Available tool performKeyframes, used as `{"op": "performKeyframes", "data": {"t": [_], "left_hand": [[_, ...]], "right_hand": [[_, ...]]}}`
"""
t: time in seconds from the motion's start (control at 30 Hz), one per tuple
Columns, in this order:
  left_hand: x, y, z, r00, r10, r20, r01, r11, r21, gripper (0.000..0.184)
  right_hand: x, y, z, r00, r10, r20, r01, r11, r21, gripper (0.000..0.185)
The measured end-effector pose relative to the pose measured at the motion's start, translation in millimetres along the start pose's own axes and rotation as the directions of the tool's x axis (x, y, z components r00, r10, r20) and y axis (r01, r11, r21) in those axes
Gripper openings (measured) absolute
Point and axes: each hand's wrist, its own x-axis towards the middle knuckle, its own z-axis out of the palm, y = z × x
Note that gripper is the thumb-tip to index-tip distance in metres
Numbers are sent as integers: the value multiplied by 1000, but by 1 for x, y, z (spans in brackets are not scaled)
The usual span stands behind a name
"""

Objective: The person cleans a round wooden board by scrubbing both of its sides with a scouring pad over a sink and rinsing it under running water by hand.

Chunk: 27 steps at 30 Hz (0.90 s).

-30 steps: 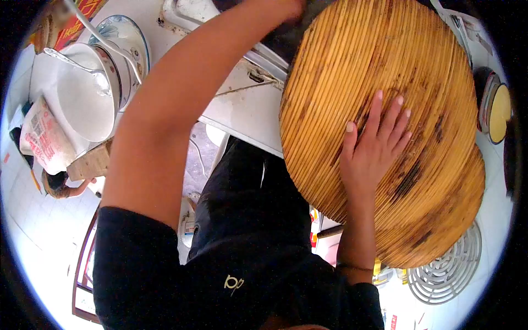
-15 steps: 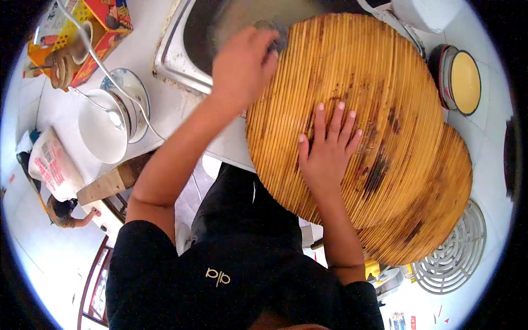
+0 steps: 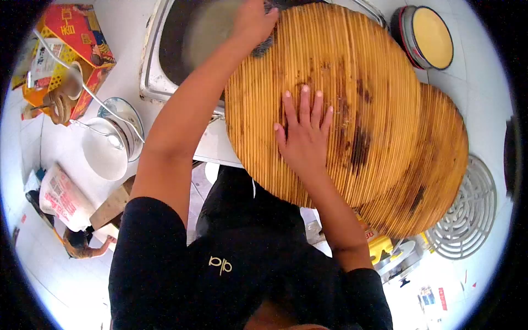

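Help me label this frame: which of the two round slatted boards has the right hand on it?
The front board: the right hand lies spread on its slats. The rear board, partly hidden at lower right, has no hand on it.

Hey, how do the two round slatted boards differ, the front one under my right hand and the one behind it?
The front board has your right hand flat on it; no hand touches the rear board. The front board's face shows nearly whole, while the front board hides much of the rear board. The rear board looks browner; the front board is yellower toward its left side. Both have dark stains.
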Motion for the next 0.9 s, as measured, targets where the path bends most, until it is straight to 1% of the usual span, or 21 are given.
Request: {"op": "performKeyframes", "data": {"t": [0.03,0.1,0.13,0.17,0.23,0.27,0.33,0.4,0.47,0.5,0.53,0.6,0.63,0.67,0.7,0.73,0.77,0.8,0.83,0.87,0.9], "left_hand": [[-9,6,-4,990,136,-45,-134,990,36,42],[-46,19,-8,908,404,-115,-391,913,120,41],[-70,33,-3,902,431,-26,-428,900,90,41],[-87,44,6,888,457,61,-460,886,56,42],[-98,34,32,789,570,230,-596,801,56,42],[-101,28,45,722,618,310,-660,750,42,42],[-67,16,56,875,434,215,-480,839,258,46],[-11,5,53,929,362,83,-370,886,280,53],[29,-6,44,965,262,31,-253,887,385,59],[31,-9,34,983,184,28,-183,928,325,61],[27,-11,23,994,102,37,-108,959,261,64],[22,-9,5,996,-50,77,40,990,137,70],[15,-9,1,988,-99,118,93,994,58,72],[10,-13,1,975,-149,164,154,988,-20,73],[15,-29,2,975,-140,172,151,987,-52,73],[23,-49,5,975,-130,180,148,985,-89,73],[27,-55,11,975,-121,185,146,981,-127,73],[24,-48,14,978,-129,163,145,985,-90,71],[19,-39,11,982,-136,130,144,988,-52,69],[15,-31,8,986,-142,92,144,989,-13,67],[13,-30,7,980,-168,105,176,981,-75,64]], "right_hand": [[0,1,-1,1000,1,-1,-1,1000,2,65],[-1,1,1,1000,10,-5,-10,1000,9,65],[-1,1,3,1000,13,-24,-12,1000,25,62],[0,2,3,1000,12,4,-12,1000,20,60],[-3,4,4,997,18,72,-18,1000,10,57],[-4,6,6,1000,12,18,-12,999,43,53],[-4,11,7,996,-26,-80,36,991,127,51],[-11,12,1,985,-47,-164,81,975,209,48],[-24,19,-11,970,34,-241,59,927,369,47],[-36,22,-18,959,82,-271,51,891,450,47],[-57,28,-33,929,127,-348,33,906,421,49],[-118,38,-45,847,332,-416,-66,841,537,36],[-152,40,-40,754,527,-392,-192,748,636,29],[-185,42,-31,629,696,-346,-293,625,724,23],[-209,42,-26,532,802,-272,-365,508,780,19],[-227,44,-20,423,901,-92,-390,273,879,25],[-240,45,-14,314,944,103,-378,24,925,31],[-243,44,-11,280,912,299,-259,-228,939,35],[-241,45,-8,286,830,479,-122,-464,877,39],[-240,50,-6,462,630,624,13,-708,706,47],[-232,49,-12,454,648,611,1,-686,727,49]]}}
